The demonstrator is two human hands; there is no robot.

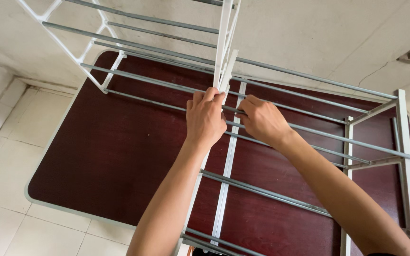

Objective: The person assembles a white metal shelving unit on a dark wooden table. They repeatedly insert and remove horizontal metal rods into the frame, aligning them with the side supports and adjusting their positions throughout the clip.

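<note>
Forearms, bare, rising from 6 o'clock toward frame centre. Left hand [206, 118] — fingers curled together and clamped on the white plastic upright [225, 52] of a shelving rack, just where it meets a grey metal rod [304, 130]. Right hand [263, 121] just beside it at 3 o'clock, fingers closed around that same rod. Rack frame [406, 156] — white side pieces, parallel grey rods — stands on a dark maroon folding table [110, 151], spanning 11 to 4 o'clock. Pale tiled floor [5, 180] at 8 o'clock; plaster wall [319, 38] at 1 o'clock.
</note>
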